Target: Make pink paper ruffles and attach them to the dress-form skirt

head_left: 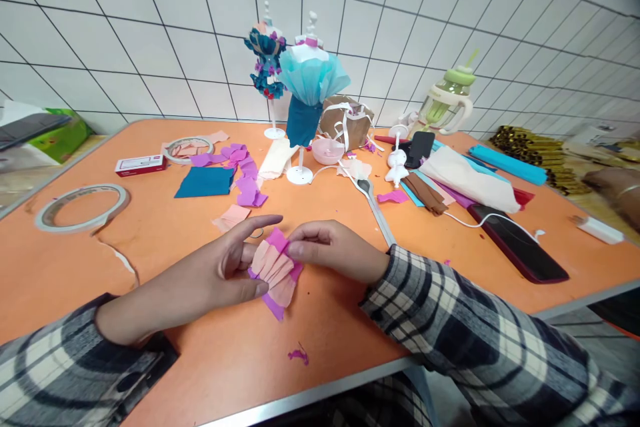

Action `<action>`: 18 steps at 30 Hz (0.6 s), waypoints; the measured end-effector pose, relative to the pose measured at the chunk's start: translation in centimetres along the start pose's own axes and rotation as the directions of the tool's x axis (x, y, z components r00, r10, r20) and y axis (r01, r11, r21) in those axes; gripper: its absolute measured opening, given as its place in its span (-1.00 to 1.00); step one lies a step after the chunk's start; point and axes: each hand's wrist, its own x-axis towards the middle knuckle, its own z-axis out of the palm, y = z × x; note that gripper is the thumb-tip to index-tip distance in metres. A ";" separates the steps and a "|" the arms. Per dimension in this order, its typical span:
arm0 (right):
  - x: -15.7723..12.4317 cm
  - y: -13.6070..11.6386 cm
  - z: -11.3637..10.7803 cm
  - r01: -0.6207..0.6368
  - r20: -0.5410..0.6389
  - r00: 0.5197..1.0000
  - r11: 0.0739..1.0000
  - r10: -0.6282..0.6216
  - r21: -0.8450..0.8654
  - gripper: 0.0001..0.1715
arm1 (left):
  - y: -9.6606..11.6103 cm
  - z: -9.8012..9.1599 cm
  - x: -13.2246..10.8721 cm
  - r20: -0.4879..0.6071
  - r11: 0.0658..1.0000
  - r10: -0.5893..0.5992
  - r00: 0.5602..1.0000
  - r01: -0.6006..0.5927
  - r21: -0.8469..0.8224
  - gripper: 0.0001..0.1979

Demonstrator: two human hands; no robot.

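Note:
A small gathered piece of crepe paper (274,268), peach over purple, is held low above the orange table between both hands. My left hand (225,273) has its thumb on the piece's lower left side and other fingers behind it, while the index finger stretches out above. At the upper right edge, my right hand (335,250) pinches the paper between thumb and curled fingers. The right fingertips are partly hidden. Just beyond the left hand lies a peach paper scrap (231,217), and a purple shred (299,354) lies nearer the table's front edge.
Beyond stand a mini dress form (304,120) in blue paper and another decorated form (267,60). Tape rolls (83,208) lie left; scissors (377,210), a phone (517,243) and paper rolls (470,180) lie right. A green-lidded bottle (445,103) stands at the back.

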 end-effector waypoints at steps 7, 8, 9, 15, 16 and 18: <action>0.3 0.5 -1.2 0.003 0.042 0.999 0.961 0.009 -0.278 -0.51 | -0.3 -0.4 0.1 0.033 0.999 -0.042 0.999 0.042 -0.018 -0.17; 0.3 0.5 -1.3 -0.016 0.069 0.997 0.971 0.033 -0.238 -0.50 | -0.3 -0.4 0.1 0.042 0.999 -0.042 0.998 0.043 -0.002 -0.17; 0.3 0.5 -1.4 -0.037 0.095 0.994 0.980 0.056 -0.195 -0.50 | -0.3 -0.5 0.0 0.051 0.999 -0.042 0.998 0.041 0.017 -0.18; 0.1 0.5 -1.5 -0.036 0.052 0.998 0.982 0.046 -0.187 -0.46 | -0.3 -0.9 0.0 0.095 0.999 -0.046 0.994 0.045 0.009 -0.14; 0.0 0.5 -1.3 0.030 -0.020 0.999 0.965 -0.037 -0.261 -0.47 | -0.1 -1.0 0.0 0.088 0.999 -0.050 0.995 0.051 -0.010 -0.11; -0.3 0.4 -1.0 0.233 -0.098 0.946 0.857 -0.310 -0.460 -0.49 | 0.1 -0.9 -0.1 0.067 0.996 -0.078 0.995 0.081 -0.044 -0.07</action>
